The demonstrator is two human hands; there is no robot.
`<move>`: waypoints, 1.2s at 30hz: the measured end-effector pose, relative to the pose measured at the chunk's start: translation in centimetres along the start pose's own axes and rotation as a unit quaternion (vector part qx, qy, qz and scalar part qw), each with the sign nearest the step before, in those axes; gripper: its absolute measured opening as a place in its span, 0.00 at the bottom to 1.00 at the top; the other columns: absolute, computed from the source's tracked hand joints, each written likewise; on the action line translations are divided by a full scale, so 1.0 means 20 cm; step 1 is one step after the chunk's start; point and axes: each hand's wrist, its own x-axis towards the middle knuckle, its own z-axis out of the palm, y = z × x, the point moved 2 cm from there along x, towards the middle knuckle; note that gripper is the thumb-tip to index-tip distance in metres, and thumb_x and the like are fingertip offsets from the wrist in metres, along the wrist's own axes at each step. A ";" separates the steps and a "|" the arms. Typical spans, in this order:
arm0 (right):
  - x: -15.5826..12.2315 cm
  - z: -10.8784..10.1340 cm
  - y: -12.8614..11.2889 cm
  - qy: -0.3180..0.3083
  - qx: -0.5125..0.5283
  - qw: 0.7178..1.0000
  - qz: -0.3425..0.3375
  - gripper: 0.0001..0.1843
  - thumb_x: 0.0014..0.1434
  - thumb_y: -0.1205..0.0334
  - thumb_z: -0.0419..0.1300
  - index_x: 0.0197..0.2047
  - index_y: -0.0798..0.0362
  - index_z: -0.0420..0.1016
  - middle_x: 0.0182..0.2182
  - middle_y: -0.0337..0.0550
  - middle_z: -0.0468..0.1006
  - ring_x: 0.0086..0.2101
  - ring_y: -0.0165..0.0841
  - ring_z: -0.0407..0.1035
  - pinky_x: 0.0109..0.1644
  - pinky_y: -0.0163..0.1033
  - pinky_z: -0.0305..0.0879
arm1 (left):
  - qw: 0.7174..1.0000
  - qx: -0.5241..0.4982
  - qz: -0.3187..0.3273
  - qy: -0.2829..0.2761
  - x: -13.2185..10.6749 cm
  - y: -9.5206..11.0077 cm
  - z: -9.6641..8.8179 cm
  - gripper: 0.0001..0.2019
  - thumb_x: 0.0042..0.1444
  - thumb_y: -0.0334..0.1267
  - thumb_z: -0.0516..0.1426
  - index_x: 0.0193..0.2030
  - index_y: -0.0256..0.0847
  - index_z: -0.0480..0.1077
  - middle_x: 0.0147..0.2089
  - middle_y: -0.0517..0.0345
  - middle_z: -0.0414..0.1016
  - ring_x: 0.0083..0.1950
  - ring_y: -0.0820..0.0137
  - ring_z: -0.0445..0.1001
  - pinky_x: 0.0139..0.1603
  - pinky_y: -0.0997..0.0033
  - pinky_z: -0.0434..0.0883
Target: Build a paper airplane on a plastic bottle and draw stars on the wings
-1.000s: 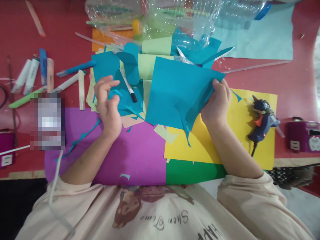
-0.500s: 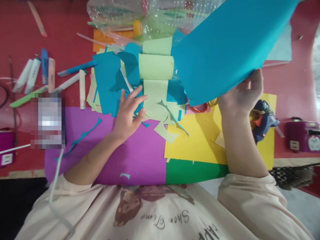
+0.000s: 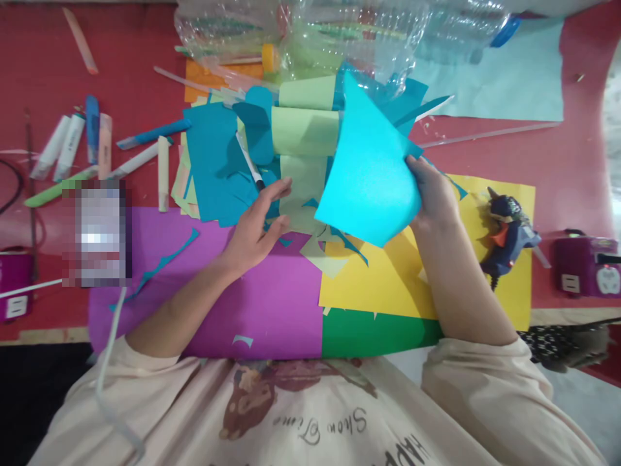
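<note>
My right hand [image 3: 434, 194] is closed on the edge of a bright blue paper sheet [image 3: 371, 171], which curves upward over the middle of the work area. My left hand [image 3: 259, 226] is open, fingers apart, hovering beside the pale green paper [image 3: 303, 184]. Just beyond its fingertips lies a pen [image 3: 249, 160] with a white barrel and dark end. Darker blue paper [image 3: 208, 168] sits under and left of the pen. Thin blue offcuts [image 3: 352, 246] are scattered near the pale green scraps [image 3: 323, 257]. Scissors seen earlier are hidden now.
Purple [image 3: 272, 304], yellow [image 3: 378, 288] and green sheets [image 3: 378, 333] cover the near table. Clear plastic bottles [image 3: 334, 39] stand at the back. Several markers [image 3: 68, 145] and a phone [image 3: 103, 236] lie left. A dark blue glue gun [image 3: 509, 239] rests right.
My right hand has brought the blue sheet down and left, turning it so its lit face shows. The bottles and light blue sheet behind are uncovered. My left hand has shifted only slightly.
</note>
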 end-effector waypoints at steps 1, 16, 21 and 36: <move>0.00 0.00 0.01 0.001 -0.019 1.000 -0.017 0.11 0.52 0.53 0.61 0.38 0.47 0.69 0.37 0.37 0.78 0.43 0.37 0.73 0.50 0.47 0.71 | 0.999 -0.033 -0.009 0.004 0.00 -0.01 0.00 0.25 0.66 0.56 0.46 0.67 0.55 0.52 0.66 0.53 0.63 0.65 0.61 0.65 0.62 0.59 0.67; -0.19 0.20 -0.06 -0.236 -0.124 0.963 0.030 0.16 0.46 0.52 0.69 0.37 0.49 0.74 0.31 0.37 0.80 0.37 0.36 0.76 0.42 0.43 0.76 | 0.978 -0.068 -0.137 0.144 0.04 -0.05 -0.04 0.19 0.54 0.46 0.61 0.52 0.44 0.69 0.43 0.54 0.78 0.41 0.69 0.76 0.34 0.75 0.71; -0.20 0.21 -0.03 -0.284 -0.101 0.951 0.067 0.18 0.43 0.55 0.71 0.37 0.50 0.76 0.34 0.39 0.82 0.36 0.36 0.77 0.45 0.45 0.76 | 0.962 -0.095 -0.147 0.209 0.05 -0.04 -0.07 0.17 0.51 0.47 0.63 0.46 0.45 0.72 0.47 0.54 0.76 0.41 0.68 0.75 0.32 0.74 0.71; -0.21 0.16 -0.11 -0.445 -0.212 0.855 0.164 0.14 0.50 0.53 0.68 0.27 0.56 0.75 0.17 0.37 0.76 0.17 0.29 0.70 0.21 0.33 0.70 | 0.942 -0.153 -0.237 0.183 0.05 -0.04 -0.07 0.13 0.44 0.46 0.67 0.33 0.41 0.76 0.22 0.64 0.68 0.21 0.76 0.64 0.21 0.77 0.63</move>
